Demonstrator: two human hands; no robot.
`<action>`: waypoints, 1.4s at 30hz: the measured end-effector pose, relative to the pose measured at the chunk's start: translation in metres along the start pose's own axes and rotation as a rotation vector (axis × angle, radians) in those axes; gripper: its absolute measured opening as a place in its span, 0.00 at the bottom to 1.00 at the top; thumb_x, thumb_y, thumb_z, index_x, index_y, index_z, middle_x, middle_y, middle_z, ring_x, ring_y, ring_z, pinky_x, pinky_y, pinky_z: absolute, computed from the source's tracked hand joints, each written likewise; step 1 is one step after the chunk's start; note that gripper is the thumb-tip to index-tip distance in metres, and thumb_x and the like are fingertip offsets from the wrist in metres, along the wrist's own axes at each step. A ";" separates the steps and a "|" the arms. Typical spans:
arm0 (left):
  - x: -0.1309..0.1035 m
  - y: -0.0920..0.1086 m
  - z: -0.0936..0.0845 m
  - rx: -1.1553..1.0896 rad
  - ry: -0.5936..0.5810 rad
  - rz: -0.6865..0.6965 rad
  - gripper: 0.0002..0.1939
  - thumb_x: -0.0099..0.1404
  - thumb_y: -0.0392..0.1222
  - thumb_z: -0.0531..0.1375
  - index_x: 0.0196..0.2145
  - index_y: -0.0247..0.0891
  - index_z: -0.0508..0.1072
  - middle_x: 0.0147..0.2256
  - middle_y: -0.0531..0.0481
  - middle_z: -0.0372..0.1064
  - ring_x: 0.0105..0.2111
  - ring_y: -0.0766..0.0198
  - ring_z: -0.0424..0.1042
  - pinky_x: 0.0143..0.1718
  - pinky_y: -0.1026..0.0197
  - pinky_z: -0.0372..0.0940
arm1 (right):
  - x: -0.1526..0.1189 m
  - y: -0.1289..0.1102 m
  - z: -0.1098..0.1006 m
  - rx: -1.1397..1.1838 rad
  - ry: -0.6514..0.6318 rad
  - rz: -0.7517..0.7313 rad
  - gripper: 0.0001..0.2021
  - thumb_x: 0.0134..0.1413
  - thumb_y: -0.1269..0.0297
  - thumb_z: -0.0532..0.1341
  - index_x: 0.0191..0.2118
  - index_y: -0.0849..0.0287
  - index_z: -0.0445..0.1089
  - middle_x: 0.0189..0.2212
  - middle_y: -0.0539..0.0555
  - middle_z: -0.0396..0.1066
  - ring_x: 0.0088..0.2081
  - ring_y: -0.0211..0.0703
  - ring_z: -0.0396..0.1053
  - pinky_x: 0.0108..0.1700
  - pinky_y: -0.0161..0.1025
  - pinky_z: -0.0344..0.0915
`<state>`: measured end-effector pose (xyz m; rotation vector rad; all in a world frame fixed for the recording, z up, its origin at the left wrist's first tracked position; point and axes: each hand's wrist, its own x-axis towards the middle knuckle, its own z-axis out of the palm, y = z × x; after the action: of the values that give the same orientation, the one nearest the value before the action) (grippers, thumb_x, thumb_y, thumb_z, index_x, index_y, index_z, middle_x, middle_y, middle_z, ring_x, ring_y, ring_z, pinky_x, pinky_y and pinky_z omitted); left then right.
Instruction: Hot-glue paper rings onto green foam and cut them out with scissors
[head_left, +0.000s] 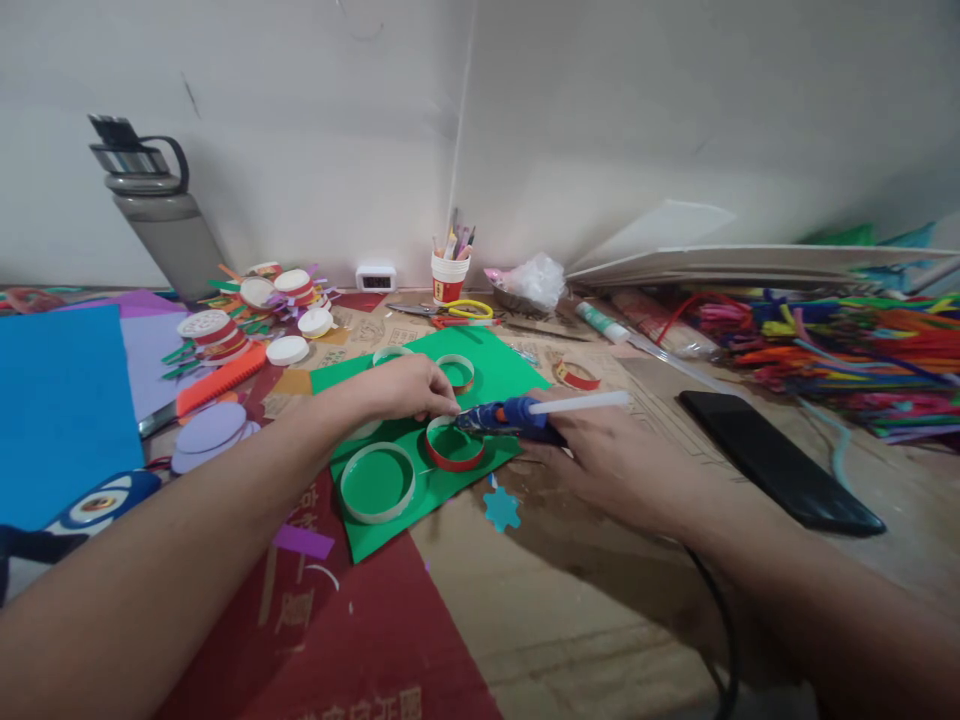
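My right hand [592,445] is wrapped around a blue hot glue gun [517,413], whose white glue stick [581,401] juts out at the back. The gun's nozzle reaches over the far rim of a red-and-white paper ring [455,462]. At that same rim, my left hand [412,388] has its fingers pinched together; the fingertips seem to grip the ring. Under both hands lies a green sheet [420,505]. A pale ring [377,483] stands on it at the near left, and another ring [455,372] behind. More rings are partly covered by my left hand.
Left are a blue sheet [60,400], an orange cutter [221,380], lilac discs [210,430] and a water bottle [161,210]. Behind are scissors [420,309] and a pen cup [450,278]. Right are a phone [780,460] and pipe cleaners [847,350]. The gun's cable [724,610] trails nearby.
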<state>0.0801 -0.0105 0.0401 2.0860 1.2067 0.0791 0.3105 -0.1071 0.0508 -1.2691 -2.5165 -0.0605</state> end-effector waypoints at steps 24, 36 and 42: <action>-0.001 0.002 0.000 0.004 -0.002 -0.007 0.11 0.57 0.47 0.61 0.30 0.36 0.79 0.20 0.55 0.66 0.22 0.68 0.63 0.25 0.65 0.56 | -0.002 0.001 0.005 0.004 0.011 -0.037 0.07 0.62 0.68 0.54 0.40 0.59 0.70 0.35 0.56 0.76 0.35 0.47 0.74 0.36 0.40 0.67; 0.000 0.001 0.000 0.002 0.000 -0.009 0.10 0.58 0.45 0.61 0.29 0.37 0.79 0.21 0.55 0.67 0.22 0.69 0.63 0.26 0.66 0.57 | -0.001 -0.003 0.002 0.003 0.021 -0.029 0.08 0.62 0.69 0.54 0.39 0.58 0.70 0.35 0.56 0.76 0.35 0.48 0.73 0.37 0.42 0.67; 0.001 -0.001 0.000 -0.007 0.000 -0.006 0.11 0.57 0.47 0.62 0.30 0.37 0.80 0.21 0.54 0.68 0.23 0.68 0.65 0.26 0.65 0.57 | -0.002 -0.001 0.002 -0.012 0.029 -0.007 0.08 0.61 0.69 0.54 0.39 0.58 0.71 0.35 0.57 0.76 0.35 0.48 0.73 0.37 0.42 0.67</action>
<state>0.0802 -0.0096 0.0390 2.0762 1.2106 0.0800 0.3103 -0.1091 0.0481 -1.2550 -2.4994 -0.0953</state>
